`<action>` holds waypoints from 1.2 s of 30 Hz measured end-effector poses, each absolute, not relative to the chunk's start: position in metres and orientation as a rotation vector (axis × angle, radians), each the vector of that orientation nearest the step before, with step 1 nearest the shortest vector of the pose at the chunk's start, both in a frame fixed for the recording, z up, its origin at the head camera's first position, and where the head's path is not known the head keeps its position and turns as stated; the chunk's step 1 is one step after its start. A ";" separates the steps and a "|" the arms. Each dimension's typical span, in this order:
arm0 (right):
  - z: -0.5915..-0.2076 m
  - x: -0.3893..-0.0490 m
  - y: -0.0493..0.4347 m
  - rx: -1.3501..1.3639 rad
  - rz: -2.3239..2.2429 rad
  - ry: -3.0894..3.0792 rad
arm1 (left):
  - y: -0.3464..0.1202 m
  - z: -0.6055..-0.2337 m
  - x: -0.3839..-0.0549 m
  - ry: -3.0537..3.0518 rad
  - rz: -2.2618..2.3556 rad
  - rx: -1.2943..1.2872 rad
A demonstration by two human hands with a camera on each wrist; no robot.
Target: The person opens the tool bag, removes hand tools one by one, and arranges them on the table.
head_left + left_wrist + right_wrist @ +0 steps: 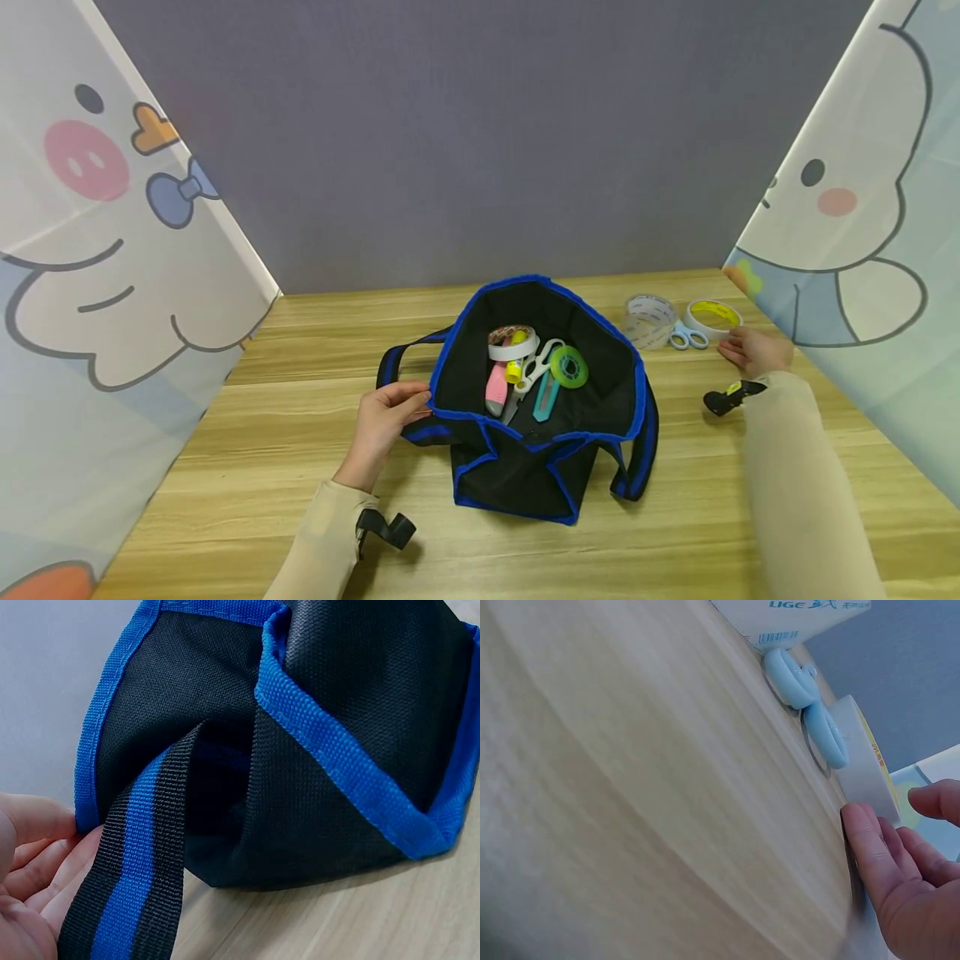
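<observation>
A black tool bag with blue trim (517,483) stands with its mouth wide. At its left corner my left hand (382,421) pinches the blue edging (88,784), beside the striped strap (142,847). Inside lie a white tape roll (513,353), a yellow glue stick (513,372), white-handled scissors (529,377), a pink-handled tool (496,387), a teal utility knife (546,400) and a round green item (559,371). Far to the right, my right hand (759,352) has its fingertips right at a white tape roll with a yellow core (859,761), thumb apart from the fingers.
Light-blue-handled scissors (791,682) lie just left of the yellow-cored roll. Left of them are clear tape rolls (651,312). Printed panels (862,208) wall the wooden table (262,450) at both sides, with a grey panel (480,150) behind. Bag straps (645,450) spread on the table.
</observation>
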State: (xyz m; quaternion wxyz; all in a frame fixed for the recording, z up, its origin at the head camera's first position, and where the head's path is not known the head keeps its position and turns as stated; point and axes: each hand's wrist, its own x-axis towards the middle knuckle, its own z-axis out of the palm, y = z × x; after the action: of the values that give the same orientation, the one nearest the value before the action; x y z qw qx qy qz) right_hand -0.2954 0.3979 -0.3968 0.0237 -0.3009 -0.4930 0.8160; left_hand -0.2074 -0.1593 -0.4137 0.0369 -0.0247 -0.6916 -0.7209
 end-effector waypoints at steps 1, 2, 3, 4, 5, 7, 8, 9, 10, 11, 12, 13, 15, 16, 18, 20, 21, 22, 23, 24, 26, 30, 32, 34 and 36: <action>-0.397 -0.295 0.398 -0.933 2.520 -1.519 | -0.159 -0.414 -0.207 -2.121 -2.215 -0.076; -0.397 -0.294 0.398 -0.934 2.520 -1.514 | -0.159 -0.414 -0.207 -2.118 -2.216 -0.075; -0.396 -0.293 0.398 -0.938 2.514 -1.505 | -0.159 -0.414 -0.208 -2.116 -2.218 -0.074; -0.396 -0.293 0.398 -0.944 2.506 -1.494 | -0.159 -0.414 -0.208 -2.115 -2.219 -0.074; -0.396 -0.293 0.398 -0.946 2.503 -1.487 | -0.159 -0.415 -0.208 -2.113 -2.219 -0.074; -0.395 -0.292 0.397 -0.935 2.497 -1.478 | -0.159 -0.415 -0.208 -2.112 -2.218 -0.069; -0.395 -0.291 0.396 -0.924 2.502 -1.474 | -0.159 -0.415 -0.208 -2.112 -2.217 -0.067; -0.395 -0.291 0.396 -0.899 2.506 -1.481 | -0.159 -0.415 -0.208 -2.114 -2.217 -0.067; -0.394 -0.290 0.396 -0.875 2.512 -1.492 | -0.159 -0.415 -0.208 -2.116 -2.216 -0.067; -0.394 -0.290 0.395 -0.841 2.514 -1.511 | -0.159 -0.414 -0.208 -2.117 -2.217 -0.065; -0.393 -0.289 0.395 -0.804 2.514 -1.527 | -0.159 -0.414 -0.208 -2.118 -2.218 -0.064; -0.391 -0.289 0.394 -0.778 2.519 -1.535 | -0.159 -0.414 -0.208 -2.121 -2.218 -0.063; -0.388 -0.288 0.391 -0.688 2.519 -1.571 | -0.159 -0.413 -0.207 -2.122 -2.220 -0.064; -0.386 -0.288 0.390 -0.644 2.518 -1.581 | -0.159 -0.413 -0.207 -2.123 -2.218 -0.065; -0.381 -0.287 0.385 -0.551 2.518 -1.594 | -0.159 -0.413 -0.207 -2.122 -2.215 -0.069; -0.375 -0.288 0.380 -0.456 2.521 -1.612 | -0.159 -0.413 -0.207 -2.121 -2.209 -0.071; -0.372 -0.288 0.377 -0.417 2.522 -1.630 | -0.159 -0.413 -0.207 -2.118 -2.209 -0.071; -0.368 -0.290 0.373 -0.386 2.528 -1.639 | -0.159 -0.413 -0.207 -2.118 -2.209 -0.069; -0.364 -0.291 0.369 -0.357 2.539 -1.644 | -0.159 -0.413 -0.207 -2.117 -2.210 -0.068; -0.360 -0.293 0.365 -0.331 2.549 -1.651 | -0.159 -0.413 -0.207 -2.116 -2.211 -0.066; -0.352 -0.296 0.356 -0.275 2.570 -1.684 | -0.159 -0.413 -0.207 -2.115 -2.214 -0.064; -0.336 -0.300 0.336 -0.166 2.559 -1.744 | -0.159 -0.413 -0.207 -2.120 -2.213 -0.068; -0.329 -0.300 0.326 -0.115 2.548 -1.785 | -0.159 -0.413 -0.207 -2.127 -2.208 -0.069; -0.322 -0.299 0.316 -0.044 2.542 -1.833 | -0.160 -0.413 -0.207 -2.133 -2.203 -0.068; -0.315 -0.299 0.307 0.001 2.545 -1.892 | -0.160 -0.412 -0.207 -2.139 -2.201 -0.071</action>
State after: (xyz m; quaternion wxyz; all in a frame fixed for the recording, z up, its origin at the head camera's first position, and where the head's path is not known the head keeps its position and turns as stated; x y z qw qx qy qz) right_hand -0.2987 0.3067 -0.3155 -0.0145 0.0004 -0.5965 0.8024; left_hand -0.2068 -0.1597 -0.4123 0.0359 -0.0232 -0.6963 -0.7165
